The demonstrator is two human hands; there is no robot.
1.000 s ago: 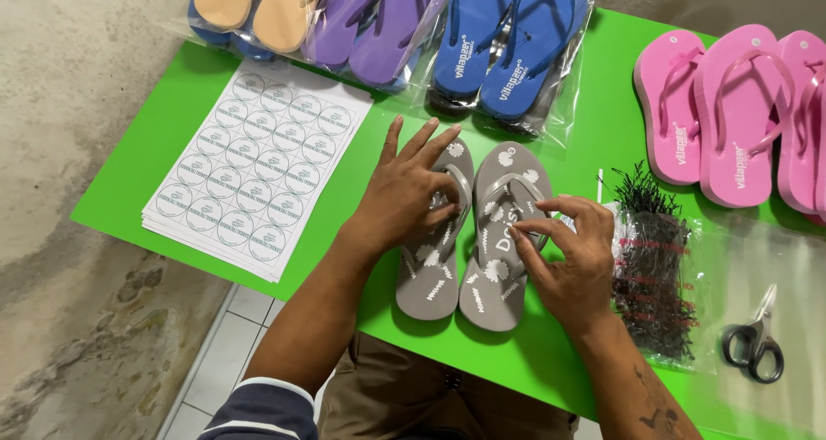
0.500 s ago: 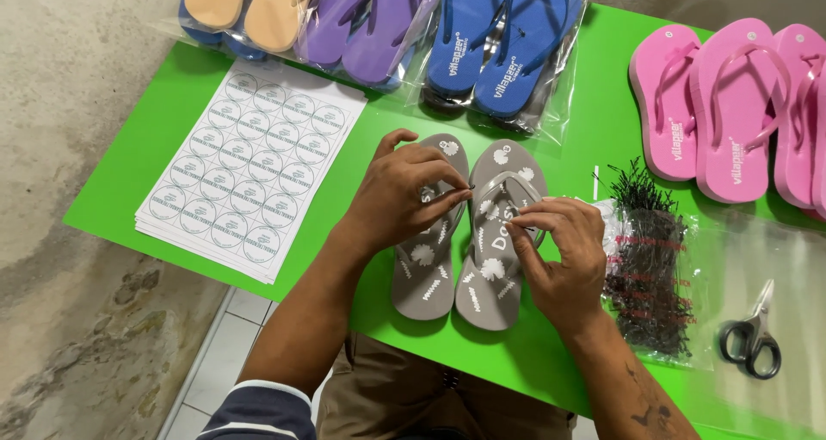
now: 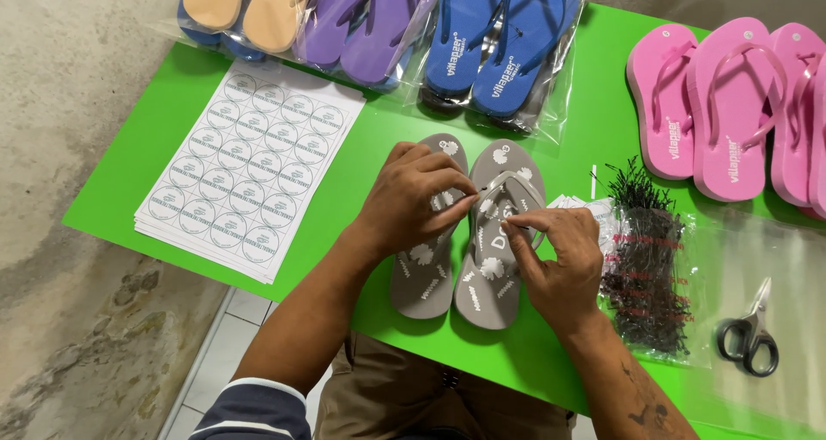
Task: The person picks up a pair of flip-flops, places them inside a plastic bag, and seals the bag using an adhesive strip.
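A pair of grey foam flip-flops with white printed patterns (image 3: 465,242) lies side by side, toes away from the person, on the bright green table top (image 3: 370,160), near its front edge.

The left hand (image 3: 413,201) rests over the left-hand sandal of the pair, covering its strap area. Its fingers are curled in, with thumb and fingertips pinched together at the near side of the right-hand sandal's grey strap (image 3: 508,195); whether something small sits in the pinch cannot be made out.

The right hand (image 3: 559,264) lies just right of the right-hand sandal, overlapping its outer edge. Its fingers are bent, and the forefinger and thumb close on the strap at about mid-length. The sandal's heel end shows below both hands.

Left of the pair, apart from it, lies a white stack of sheets of round stickers (image 3: 249,169). At the far edge sit clear bags of orange, purple and blue flip-flops (image 3: 482,44). Loose pink flip-flops (image 3: 723,109) lie at the far right. Just right of the right hand sits a clear bag of thin black plastic fasteners (image 3: 645,268), and beyond it black-handled scissors (image 3: 750,341) on clear plastic film.
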